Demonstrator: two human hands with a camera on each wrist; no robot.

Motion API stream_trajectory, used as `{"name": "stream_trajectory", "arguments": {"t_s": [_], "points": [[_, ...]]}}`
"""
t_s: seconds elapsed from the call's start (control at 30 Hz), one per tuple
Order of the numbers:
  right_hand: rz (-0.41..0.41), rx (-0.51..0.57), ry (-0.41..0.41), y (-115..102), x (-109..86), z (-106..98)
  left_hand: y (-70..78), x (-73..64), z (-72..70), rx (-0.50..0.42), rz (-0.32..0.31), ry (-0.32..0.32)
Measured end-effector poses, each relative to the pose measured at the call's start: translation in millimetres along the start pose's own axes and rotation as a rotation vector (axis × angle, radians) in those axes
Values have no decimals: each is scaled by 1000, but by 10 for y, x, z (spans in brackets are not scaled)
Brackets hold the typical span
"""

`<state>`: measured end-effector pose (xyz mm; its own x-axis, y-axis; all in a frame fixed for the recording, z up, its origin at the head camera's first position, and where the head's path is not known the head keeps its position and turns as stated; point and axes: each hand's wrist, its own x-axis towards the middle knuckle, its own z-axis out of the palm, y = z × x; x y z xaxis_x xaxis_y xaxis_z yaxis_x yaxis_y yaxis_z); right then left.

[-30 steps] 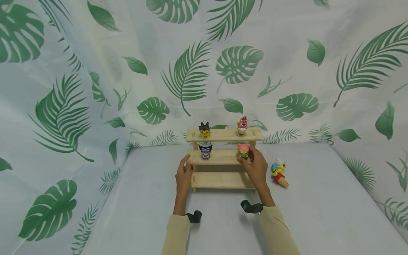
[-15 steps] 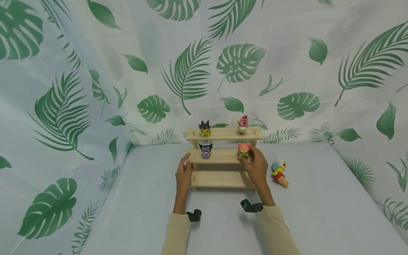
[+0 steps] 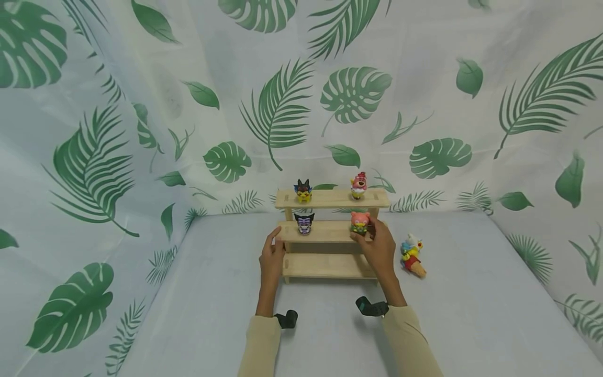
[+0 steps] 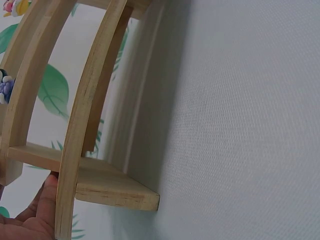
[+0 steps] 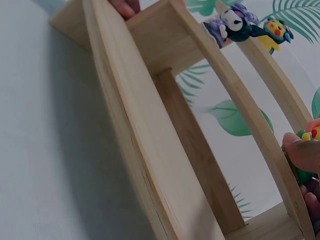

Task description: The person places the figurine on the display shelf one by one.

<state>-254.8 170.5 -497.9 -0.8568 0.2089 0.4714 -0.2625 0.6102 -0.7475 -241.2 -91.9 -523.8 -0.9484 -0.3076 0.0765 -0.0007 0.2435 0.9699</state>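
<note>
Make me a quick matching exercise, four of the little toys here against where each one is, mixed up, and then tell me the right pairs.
1. pink-headed, green-bodied figurine
2. black-and-purple figurine with pointed ears
3. yellow figurine with black pointed ears
4. white, yellow and red toy with a tan cone-shaped end

A. top tier of the wooden shelf
B. lying on the pale table
C. held in the right hand
D. middle tier, left side

Pairs: 1-C, 2-D, 3-A, 4-B

In front of me, the pale table (image 3: 212,303) bears a wooden rack (image 3: 325,266) and a multicoloured toy (image 3: 412,256); the top tier (image 3: 330,198) holds two toys (image 3: 303,191), the middle tier (image 3: 327,231) a purple toy (image 3: 304,224) and a pink toy (image 3: 359,222).
</note>
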Motion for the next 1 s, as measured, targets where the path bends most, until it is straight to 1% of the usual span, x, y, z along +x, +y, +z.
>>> {"name": "stream_trajectory", "arguments": {"t_s": [0.23, 0.47, 0.63, 0.87, 1.0], "points": [[-24, -13, 18, 18, -25, -1, 13, -25, 3, 4, 6, 6], [-47, 1, 11, 27, -22, -10, 20, -16, 0, 8, 3, 6], [-39, 8, 1, 30, -9, -25, 24, -9, -1, 9, 22, -1], [-17, 12, -14, 38, -27, -59, 21, -22, -2, 16, 12, 7], [-20, 30, -13, 37, -52, -90, 16, -15, 0, 12, 23, 9]]}}
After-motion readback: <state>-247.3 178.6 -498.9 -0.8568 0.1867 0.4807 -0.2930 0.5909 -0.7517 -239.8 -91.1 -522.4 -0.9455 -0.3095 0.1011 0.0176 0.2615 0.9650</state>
